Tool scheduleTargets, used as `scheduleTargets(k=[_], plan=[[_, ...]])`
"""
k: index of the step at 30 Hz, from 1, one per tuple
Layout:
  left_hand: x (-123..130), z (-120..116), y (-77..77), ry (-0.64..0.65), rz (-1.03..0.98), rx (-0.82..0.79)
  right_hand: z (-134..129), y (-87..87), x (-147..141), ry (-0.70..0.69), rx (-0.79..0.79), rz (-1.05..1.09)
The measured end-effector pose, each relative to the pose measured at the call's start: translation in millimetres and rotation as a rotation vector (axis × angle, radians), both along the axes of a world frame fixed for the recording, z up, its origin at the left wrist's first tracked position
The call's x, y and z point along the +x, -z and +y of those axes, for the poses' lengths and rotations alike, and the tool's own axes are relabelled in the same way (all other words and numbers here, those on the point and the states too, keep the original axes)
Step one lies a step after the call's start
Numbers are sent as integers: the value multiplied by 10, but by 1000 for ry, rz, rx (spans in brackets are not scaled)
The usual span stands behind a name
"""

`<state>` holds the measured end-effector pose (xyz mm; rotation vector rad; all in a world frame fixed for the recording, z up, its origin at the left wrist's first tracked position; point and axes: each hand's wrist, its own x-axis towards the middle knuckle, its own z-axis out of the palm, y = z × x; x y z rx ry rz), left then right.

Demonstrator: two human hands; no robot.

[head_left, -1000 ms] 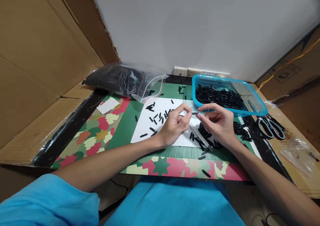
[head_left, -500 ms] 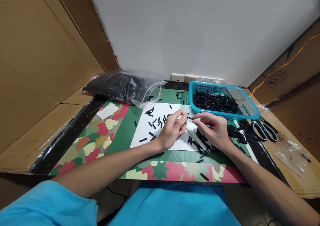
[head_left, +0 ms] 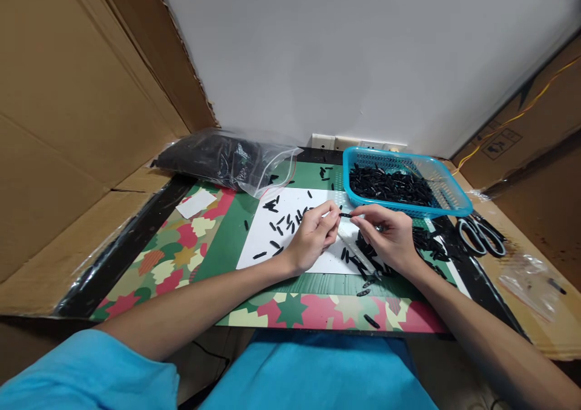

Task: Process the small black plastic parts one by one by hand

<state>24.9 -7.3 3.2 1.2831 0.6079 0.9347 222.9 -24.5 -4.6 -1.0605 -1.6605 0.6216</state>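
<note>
Between my two hands is a small, slim black piece, oblong like the others around it; its exact kind I cannot make out. My left hand pinches its left end between thumb and fingers. At its right end, my right hand grips it with thumb and forefinger. Under my hands lies a white sheet with several similar black pieces scattered over it. A pale, narrow tool lies slanted below the hands. More black pieces are heaped beside and partly behind my right hand.
A blue plastic basket full of black pieces stands at the back right. To the back left lies a clear zip bag with dark contents. Scissors and a small clear bag rest on the right. Cardboard walls the left side.
The black piece between my fingers has turned slightly and now shows a broader face. Both hands have stayed almost in place.
</note>
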Motion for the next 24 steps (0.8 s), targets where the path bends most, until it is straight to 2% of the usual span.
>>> scheduleTargets(k=[3,6,8,10,12,14,17,21,24], plan=[[1,6,9,15,17,-12,-8,5,-9,57,21,-40],[-5,12,19,29,31,-13,5,-25,5,162,176,-162],[-11,12,17,37,35,-36,41,-60,60,298,335,-296],[-19,12,7,49,20,-89,103,-91,156,478,430,-438],[-29,18,-9,67,-7,-157,172,-106,268,644,414,-523],[-37,31,-24,99,-23,-222,219,-102,346,688,367,-552],[-40,53,-26,153,-19,-275,202,-87,314,537,394,-540],[-15,61,31,206,5,-285,43,-65,45,129,469,-502],[18,42,100,175,14,-248,-65,-30,-137,-120,428,-480]])
